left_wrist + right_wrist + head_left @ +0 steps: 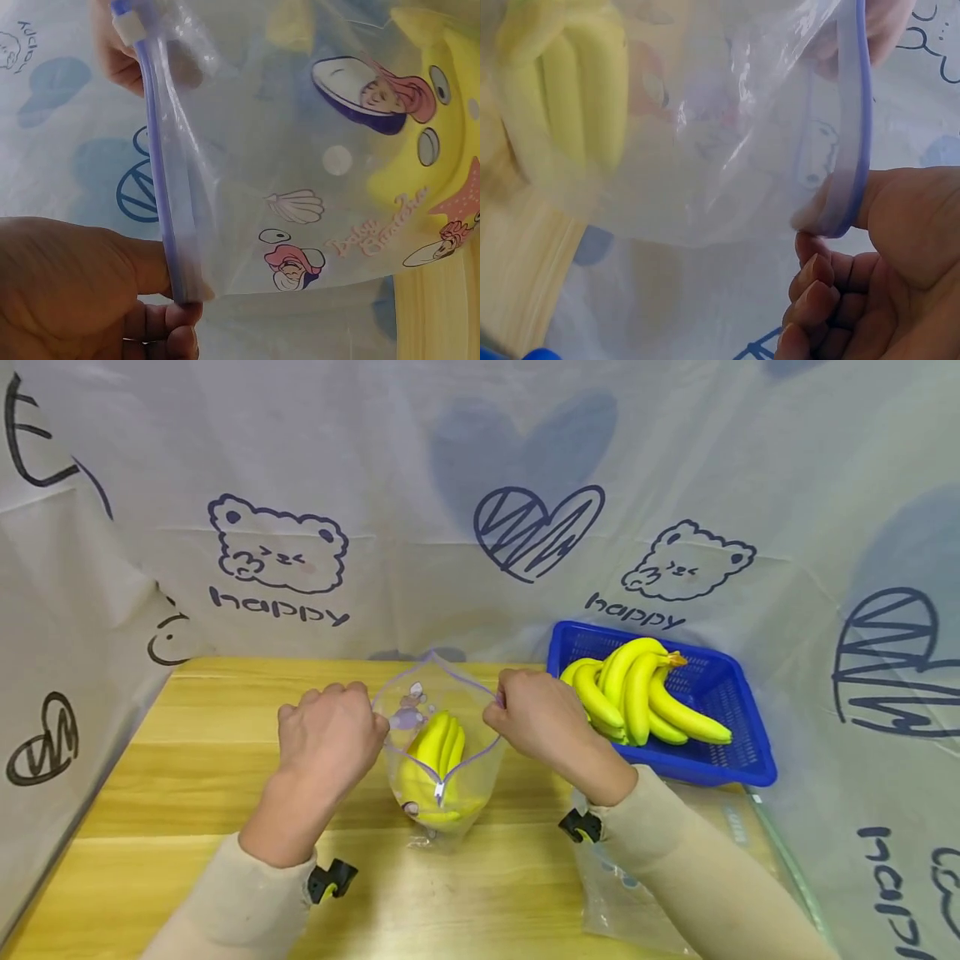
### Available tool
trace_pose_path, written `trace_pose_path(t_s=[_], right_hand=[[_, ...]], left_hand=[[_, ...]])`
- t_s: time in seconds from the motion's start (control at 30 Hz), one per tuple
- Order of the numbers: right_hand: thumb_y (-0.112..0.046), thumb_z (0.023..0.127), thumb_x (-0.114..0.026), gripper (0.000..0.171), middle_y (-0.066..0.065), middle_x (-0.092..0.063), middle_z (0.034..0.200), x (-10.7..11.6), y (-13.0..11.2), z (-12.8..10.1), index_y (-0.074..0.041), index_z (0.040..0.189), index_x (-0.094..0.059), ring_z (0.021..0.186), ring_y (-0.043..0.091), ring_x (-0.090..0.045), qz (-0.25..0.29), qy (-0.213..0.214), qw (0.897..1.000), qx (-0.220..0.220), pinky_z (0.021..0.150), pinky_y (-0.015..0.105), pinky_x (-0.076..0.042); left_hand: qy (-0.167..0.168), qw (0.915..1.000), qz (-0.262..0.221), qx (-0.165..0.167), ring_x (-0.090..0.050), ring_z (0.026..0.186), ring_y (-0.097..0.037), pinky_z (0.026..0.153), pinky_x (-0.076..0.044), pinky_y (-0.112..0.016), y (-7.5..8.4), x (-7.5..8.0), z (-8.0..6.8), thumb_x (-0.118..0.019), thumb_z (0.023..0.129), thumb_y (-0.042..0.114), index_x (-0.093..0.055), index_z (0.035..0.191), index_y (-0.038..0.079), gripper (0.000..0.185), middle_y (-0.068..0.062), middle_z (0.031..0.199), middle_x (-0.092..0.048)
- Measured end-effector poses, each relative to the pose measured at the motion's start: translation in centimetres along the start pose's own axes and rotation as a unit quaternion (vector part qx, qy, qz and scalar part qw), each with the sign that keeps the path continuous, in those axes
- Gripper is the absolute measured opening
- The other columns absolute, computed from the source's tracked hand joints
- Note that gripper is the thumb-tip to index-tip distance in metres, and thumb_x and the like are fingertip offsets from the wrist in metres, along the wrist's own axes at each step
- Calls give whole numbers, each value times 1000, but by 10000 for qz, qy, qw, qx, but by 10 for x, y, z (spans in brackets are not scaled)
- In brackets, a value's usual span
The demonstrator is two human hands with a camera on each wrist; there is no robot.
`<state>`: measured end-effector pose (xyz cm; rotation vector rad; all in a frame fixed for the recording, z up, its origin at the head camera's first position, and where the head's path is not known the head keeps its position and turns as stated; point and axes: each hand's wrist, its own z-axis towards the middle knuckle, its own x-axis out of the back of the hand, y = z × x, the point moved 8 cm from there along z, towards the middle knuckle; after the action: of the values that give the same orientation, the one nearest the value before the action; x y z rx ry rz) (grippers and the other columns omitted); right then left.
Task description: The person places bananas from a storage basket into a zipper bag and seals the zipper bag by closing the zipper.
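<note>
Bag: a clear zip bag (438, 752) with a lilac-blue zipper rim and cartoon prints stood upright on the wooden table (187, 760) between the 2 hands; its mouth was spread wide, and only the near end of the zipper, by the white slider, was joined
Bag contents: 1 yellow banana bunch (438, 752) sat inside, below both sets of fingers; about 3 fingers of fruit showed in the head view, the rest blurred behind plastic
Left hand: the left hand (330, 739) pinched the bag's left rim, thumb against curled fingers (169, 326); nothing else in its grasp
Right hand: the right hand (536, 714) pinched the right rim the same way, fingers (817, 289) curled under the zipper strip
Basket: 1 blue basket (720, 760) lay just beyond the right knuckles, holding 1 loose bunch of bananas (637, 697), roughly 6 counted; the lowest were partly covered
Spare plastic: 1 flat clear bag (622, 893) lay under the right forearm, mostly hidden by the sleeve
Hard to make out: both wrist views were close and soft; the bag's base was unclear; the table's near edge was cut off
</note>
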<state>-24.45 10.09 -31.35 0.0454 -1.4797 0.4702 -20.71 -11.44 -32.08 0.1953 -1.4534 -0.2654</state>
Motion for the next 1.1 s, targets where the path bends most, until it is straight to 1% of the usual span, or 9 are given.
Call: trace_pose_path(t_s=[0.1,0.27,0.43,0.57,0.67,0.73,0.83,0.93,1.1], right_hand=[[-20,86,-61,14,-1,-54,68,0,4,-1,-17,73,-56,59,19,-52,-30,31,9999,-101,50,34,-39],[-21,86,-60,8,1,-58,74,-3,3,-1,-16,80,-60,62,21,-54,139,55,9999,-84,52,34,-42],[-27,93,-66,15,2,-62,86,-2,6,-4,-13,89,-63,70,21,-56,407,278,9987,-148,60,34,-46],[-34,95,-71,24,2,-65,91,1,9,-7,-11,95,-66,75,21,-58,562,477,9972,-148,67,35,-49],[-38,96,-72,28,3,-66,91,4,12,-9,-10,96,-68,77,22,-60,700,615,9956,-119,70,38,-51],[-39,97,-71,29,4,-66,92,8,18,-10,-10,98,-69,79,23,-61,771,732,9942,-186,72,40,-53],[-39,98,-69,31,7,-67,94,13,35,-10,-8,101,-70,83,26,-63,857,873,9917,-405,77,44,-54],[-41,100,-66,36,11,-68,98,13,60,-8,-6,105,-70,87,29,-64,824,918,9898,-710,81,47,-54],[-46,102,-62,49,20,-69,111,1,113,-4,1,116,-68,98,37,-67,616,684,9876,-1271,87,53,-54]], left_hand=[[166,9998,71,-101,-56,72,-35,71,-48,-58,0,1,-1,-62,92,16,-57,77,5,20,-13,76,-59],[341,9989,-109,-308,-50,70,-32,68,-43,-51,4,0,-3,-61,92,16,-53,75,8,21,-10,74,-55],[480,9975,-361,-369,-48,69,-31,67,-38,-46,7,-2,-4,-59,91,15,-53,75,9,18,-9,73,-54],[423,9968,-591,-336,-49,71,-31,69,-36,-44,10,-4,-3,-58,93,19,-56,77,10,19,-8,74,-56],[292,9963,-771,-236,-50,72,-30,70,-35,-43,11,-7,-2,-58,95,23,-57,78,11,21,-7,75,-56],[253,9957,-870,-200,-51,73,-29,70,-35,-43,13,-8,-1,-57,96,24,-57,79,12,21,-6,75,-56],[282,9950,-933,-210,-50,72,-29,70,-34,-42,15,-8,0,-55,94,22,-57,78,12,19,-6,75,-56],[280,9945,-984,-219,-50,72,-29,69,-34,-41,17,-8,0,-54,93,21,-57,78,12,18,-6,75,-56],[162,9945,-1018,-189,-51,74,-28,70,-36,-42,19,-9,-1,-55,94,21,-60,82,12,17,-6,78,-58]])
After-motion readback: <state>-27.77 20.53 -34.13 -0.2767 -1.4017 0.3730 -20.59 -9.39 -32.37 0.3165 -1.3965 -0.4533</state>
